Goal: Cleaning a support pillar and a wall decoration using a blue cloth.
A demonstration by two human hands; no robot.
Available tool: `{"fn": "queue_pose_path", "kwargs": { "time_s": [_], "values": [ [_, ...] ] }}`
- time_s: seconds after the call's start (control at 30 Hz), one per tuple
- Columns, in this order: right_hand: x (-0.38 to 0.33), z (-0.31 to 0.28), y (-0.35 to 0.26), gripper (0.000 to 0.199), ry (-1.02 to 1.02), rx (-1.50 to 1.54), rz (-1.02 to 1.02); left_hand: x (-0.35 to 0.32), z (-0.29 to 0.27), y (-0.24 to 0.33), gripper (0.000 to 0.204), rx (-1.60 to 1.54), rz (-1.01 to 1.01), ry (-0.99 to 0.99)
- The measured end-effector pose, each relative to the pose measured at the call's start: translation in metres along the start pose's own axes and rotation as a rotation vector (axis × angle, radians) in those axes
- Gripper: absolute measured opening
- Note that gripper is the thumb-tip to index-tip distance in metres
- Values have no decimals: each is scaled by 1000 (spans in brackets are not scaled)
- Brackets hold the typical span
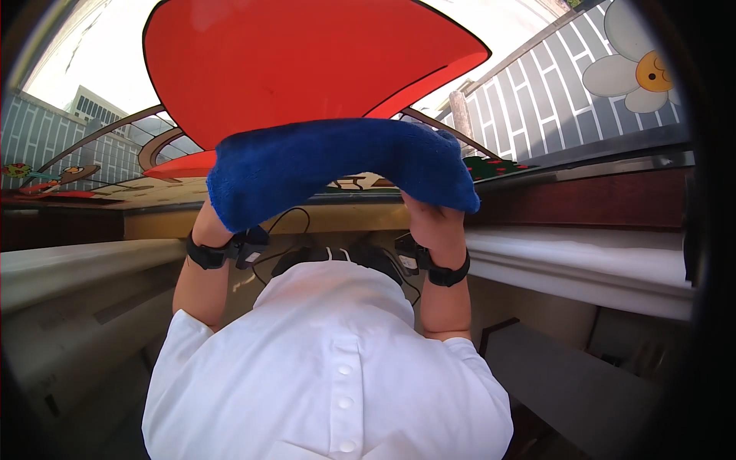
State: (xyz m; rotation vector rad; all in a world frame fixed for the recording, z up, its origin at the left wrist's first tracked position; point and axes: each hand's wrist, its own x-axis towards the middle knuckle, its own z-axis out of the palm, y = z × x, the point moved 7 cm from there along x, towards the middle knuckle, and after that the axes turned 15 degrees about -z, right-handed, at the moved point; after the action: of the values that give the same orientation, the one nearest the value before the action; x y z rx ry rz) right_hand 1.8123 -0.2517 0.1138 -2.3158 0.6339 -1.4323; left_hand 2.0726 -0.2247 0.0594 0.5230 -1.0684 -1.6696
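A folded blue cloth [330, 153] with a fuzzy, towel-like surface stretches between my two hands, its middle arching upward. The cloth's left end covers most of my left hand [207, 224], so those fingers are hidden. At the other end my right hand [433, 222] grips the cloth from below, with part of the palm and curled fingers showing. Just beyond the cloth is a window pane with a large red painted shape [299, 61] on it. Whether the cloth touches the glass I cannot tell.
A dark red wooden sill [583, 201] runs along the right, with a white ledge-like strip [583, 261] below it. Thin black cables [295, 211] loop near my wrists. A grey panel [567, 376] stands low at right. A painted daisy [652, 73] shows at upper right.
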Motion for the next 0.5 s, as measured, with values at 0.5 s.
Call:
{"fn": "queue_pose_path", "kwargs": {
  "time_s": [0.5],
  "values": [
    [24,34,60,22,-201,463,319,16,-20,4,17,224,-268,645]
  ]
}}
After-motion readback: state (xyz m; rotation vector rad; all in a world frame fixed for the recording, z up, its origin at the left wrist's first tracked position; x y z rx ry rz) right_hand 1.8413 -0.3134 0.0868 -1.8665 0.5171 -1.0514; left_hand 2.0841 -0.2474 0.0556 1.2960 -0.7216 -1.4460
